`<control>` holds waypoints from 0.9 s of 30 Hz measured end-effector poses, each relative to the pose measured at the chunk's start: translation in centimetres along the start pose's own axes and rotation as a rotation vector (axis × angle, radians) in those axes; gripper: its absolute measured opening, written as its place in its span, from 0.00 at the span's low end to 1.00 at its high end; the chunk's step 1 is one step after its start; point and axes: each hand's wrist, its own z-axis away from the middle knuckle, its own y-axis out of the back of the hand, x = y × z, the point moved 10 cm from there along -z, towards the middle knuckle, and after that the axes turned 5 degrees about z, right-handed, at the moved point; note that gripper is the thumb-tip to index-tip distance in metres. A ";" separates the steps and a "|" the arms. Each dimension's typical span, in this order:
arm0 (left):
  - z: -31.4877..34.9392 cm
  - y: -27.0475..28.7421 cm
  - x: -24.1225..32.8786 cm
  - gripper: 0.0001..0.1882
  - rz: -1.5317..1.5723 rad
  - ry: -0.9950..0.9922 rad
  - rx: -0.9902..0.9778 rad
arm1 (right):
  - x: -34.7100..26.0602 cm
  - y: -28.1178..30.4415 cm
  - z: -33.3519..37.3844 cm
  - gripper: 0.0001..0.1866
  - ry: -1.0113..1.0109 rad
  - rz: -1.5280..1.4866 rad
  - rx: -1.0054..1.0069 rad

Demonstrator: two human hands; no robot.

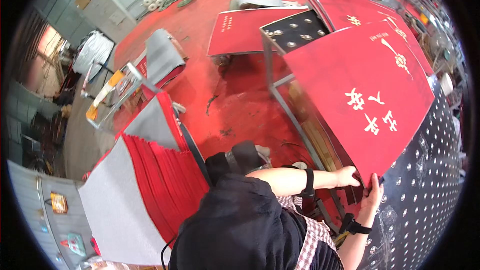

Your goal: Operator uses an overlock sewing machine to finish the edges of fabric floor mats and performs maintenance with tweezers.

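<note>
A large red mat (360,70) with gold-coloured characters lies over the edge of a black table (425,155) dotted with metal studs. My left hand (346,176) is closed on the mat's near edge, close to its corner. Right beside it, my right hand (371,197) grips the same corner, with a finger or thumb on top of the red face. The undersides of the fingers are partly hidden by the mat and by each other. Both wrists wear black bands.
At the left stands a thick stack of folded red mats with grey backing (117,202). Another red mat (240,30) lies on a low support beyond the table frame (287,80). A metal trolley handle (107,92) rises at the left, near a grey-backed pile (164,57).
</note>
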 end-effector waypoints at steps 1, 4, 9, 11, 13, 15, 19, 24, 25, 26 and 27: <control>-1.8 0.6 0.2 0.28 0.191 -0.131 -0.064 | -2.0 1.0 -1.1 0.13 0.041 -0.006 0.057; 4.5 11.8 -2.1 0.18 0.851 0.117 0.483 | -0.5 5.7 2.9 0.11 0.066 -0.184 0.160; 3.5 14.0 11.7 0.25 0.872 -0.291 0.402 | -4.0 22.0 7.0 0.08 0.262 0.015 0.414; 5.9 9.4 17.9 0.33 0.526 -0.564 -0.022 | -2.7 23.8 9.3 0.07 0.368 0.090 0.418; 5.7 8.5 18.6 0.34 0.196 -0.573 -0.031 | 1.4 27.4 13.7 0.06 0.336 0.154 0.489; 2.0 12.2 16.3 0.35 0.124 -0.370 0.359 | 4.0 29.0 16.4 0.06 0.392 0.305 0.641; -3.2 7.9 9.1 0.50 0.306 -0.084 0.013 | 5.9 29.0 21.3 0.06 0.265 0.526 0.866; -7.5 9.0 8.8 0.47 0.248 -0.296 0.224 | 7.3 25.1 24.9 0.18 0.243 0.383 1.125; -7.6 9.1 8.3 0.44 0.233 -0.286 0.185 | 8.4 24.1 25.2 0.22 0.201 0.462 1.199; -7.4 9.7 7.6 0.41 0.197 -0.241 0.211 | 7.7 22.6 26.1 0.22 0.183 0.623 1.338; -7.2 13.5 5.9 0.40 0.238 -0.162 0.293 | 7.3 21.0 26.0 0.20 0.199 0.628 1.320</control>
